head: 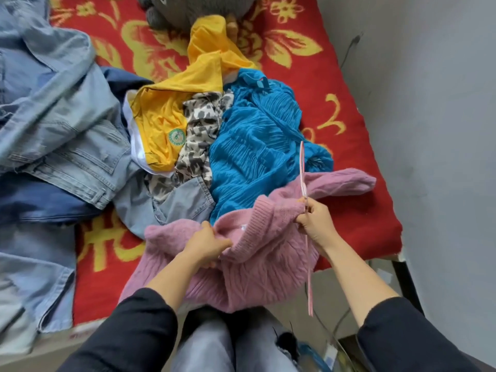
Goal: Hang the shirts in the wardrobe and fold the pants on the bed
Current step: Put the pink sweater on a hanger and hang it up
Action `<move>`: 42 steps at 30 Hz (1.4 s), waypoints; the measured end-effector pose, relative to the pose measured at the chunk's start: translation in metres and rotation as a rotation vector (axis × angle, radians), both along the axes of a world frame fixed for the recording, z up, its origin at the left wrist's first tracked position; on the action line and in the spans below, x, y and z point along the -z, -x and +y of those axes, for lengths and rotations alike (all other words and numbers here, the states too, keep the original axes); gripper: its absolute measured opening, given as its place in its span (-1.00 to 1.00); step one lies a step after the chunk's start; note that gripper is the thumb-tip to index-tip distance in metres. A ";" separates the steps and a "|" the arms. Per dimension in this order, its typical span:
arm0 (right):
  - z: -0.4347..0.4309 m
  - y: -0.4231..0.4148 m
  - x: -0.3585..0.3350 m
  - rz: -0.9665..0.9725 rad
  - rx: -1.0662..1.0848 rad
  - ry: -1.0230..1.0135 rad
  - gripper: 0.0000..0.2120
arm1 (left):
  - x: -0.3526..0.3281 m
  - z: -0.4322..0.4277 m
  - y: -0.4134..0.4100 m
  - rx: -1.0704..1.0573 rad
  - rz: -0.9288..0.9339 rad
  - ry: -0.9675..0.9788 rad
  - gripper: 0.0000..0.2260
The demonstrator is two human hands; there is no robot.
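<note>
While the pink sweater [257,275] lies bunched at the near edge of the bed [349,162], the left hand [206,245] grips the left side of its neckline, fingers curled into the knit. The right hand [316,224] pinches the pink hanger [303,167] at the neckline's right side; the hanger's long axis runs away from the person, beside the opening. The green badge [176,137] on the yellow shirt [158,114] is illegible.

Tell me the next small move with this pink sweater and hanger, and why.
Probably slide one end of the pink hanger into the neck opening of the pink sweater. The left hand grips the ribbed collar; the right hand holds the hanger beside it, and the hanger lies outside the knit.
</note>
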State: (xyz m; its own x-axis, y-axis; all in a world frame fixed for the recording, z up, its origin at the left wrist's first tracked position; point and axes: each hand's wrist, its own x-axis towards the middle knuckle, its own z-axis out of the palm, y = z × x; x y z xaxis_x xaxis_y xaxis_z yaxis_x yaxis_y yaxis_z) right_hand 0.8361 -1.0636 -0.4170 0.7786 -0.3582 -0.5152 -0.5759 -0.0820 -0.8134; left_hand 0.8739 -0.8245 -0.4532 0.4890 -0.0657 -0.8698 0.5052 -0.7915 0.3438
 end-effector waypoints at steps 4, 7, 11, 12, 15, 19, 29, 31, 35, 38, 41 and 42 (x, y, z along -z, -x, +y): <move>-0.005 0.012 -0.012 0.014 -0.054 -0.095 -0.82 | 0.014 -0.004 0.012 0.049 -0.030 -0.182 -0.24; -0.014 0.024 -0.024 0.091 -0.160 -0.107 -0.79 | 0.020 -0.004 0.004 0.230 -0.156 -0.197 -0.61; -0.018 0.036 -0.037 0.154 -0.308 -0.002 -0.82 | 0.024 -0.008 0.002 0.515 -0.161 -0.248 -0.60; -0.017 0.037 -0.039 0.141 -0.352 0.014 -0.84 | 0.026 -0.008 0.004 0.552 -0.162 -0.265 -0.54; -0.015 0.035 -0.041 0.102 -0.458 0.079 -0.88 | 0.032 -0.011 0.006 0.666 -0.138 -0.302 -0.58; -0.023 0.029 -0.043 0.137 -0.456 0.163 -0.89 | 0.020 0.001 0.013 0.118 0.025 -0.029 -0.88; -0.003 -0.033 -0.094 -0.011 -0.208 0.173 -0.65 | -0.147 -0.001 -0.076 -0.587 -0.411 0.417 -0.85; 0.004 -0.059 -0.136 -0.127 -0.085 0.093 -0.72 | -0.201 -0.009 -0.093 -0.547 -0.586 0.449 -0.77; 0.011 -0.106 -0.241 -0.432 0.029 -0.010 -0.71 | -0.290 -0.022 -0.121 -0.407 -0.797 0.635 -0.74; 0.017 -0.123 -0.316 -0.661 0.084 -0.058 -0.68 | -0.313 -0.025 -0.128 -0.285 -0.900 0.657 -0.75; 0.021 -0.128 -0.365 -0.850 0.075 -0.142 -0.67 | -0.307 -0.021 -0.122 -0.255 -0.832 0.611 -0.83; 0.023 -0.129 -0.375 -0.888 0.062 -0.178 -0.67 | -0.303 -0.019 -0.120 -0.250 -0.805 0.588 -0.83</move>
